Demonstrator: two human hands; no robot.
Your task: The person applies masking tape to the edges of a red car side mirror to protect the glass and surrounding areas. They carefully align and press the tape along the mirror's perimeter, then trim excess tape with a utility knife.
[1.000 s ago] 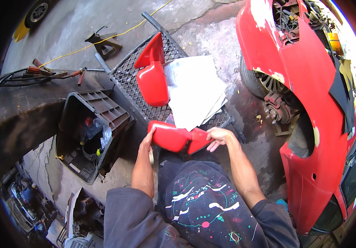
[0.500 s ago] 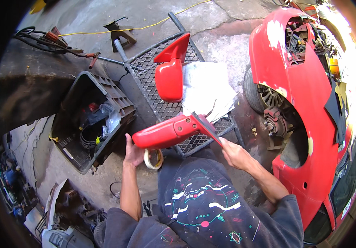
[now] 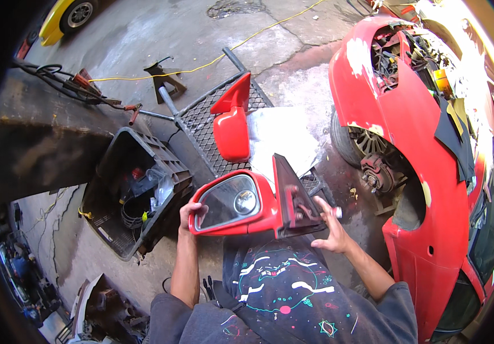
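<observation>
A red car side mirror is held before my torso, glass facing up and black mounting base on the right. My left hand grips the housing's left end, its thumb over the rim by the glass. Beside the base's right corner is my right hand, thumb and fingers spread apart. A small pale thing shows at its fingers; I cannot make out what it is. Beyond lies a second red mirror housing on a metal mesh stand, next to white paper sheets.
To the left stands a black plastic crate with cables and plastic bags inside. A red car body with bare wheel hub fills the right. A yellow cord crosses the floor beyond a jack stand.
The held mirror has been turned over, so its glass now shows. My right hand has left the base's tip and spread its fingers. The masking tape roll by my left hand is out of sight.
</observation>
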